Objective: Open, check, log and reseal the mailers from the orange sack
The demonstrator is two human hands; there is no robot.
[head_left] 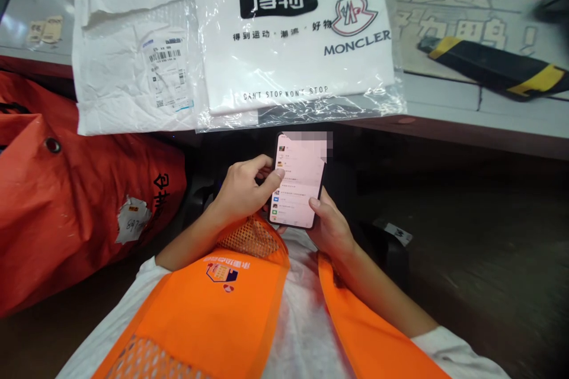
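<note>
A smartphone [296, 195] with a lit, pinkish list on its screen is held upright over my lap, just below the table edge. My right hand [331, 222] grips its lower right side, thumb lying over the screen's edge and the other fingers hidden behind. At the phone's left edge, my left hand [249, 186] is closed, with its thumb over the screen and its fingers curled. Part of the screen's top is blurred out. Beyond the phone, on the table, lies a white garment [284, 65] in a clear plastic bag [377, 103].
Left of the bag is a crumpled white mailer [115, 77] with a printed label. A black and yellow cutter [493, 65] lies on the right of the table [448, 98]. A large red bag [89, 189] stands below on the left. I wear an orange vest [213, 320].
</note>
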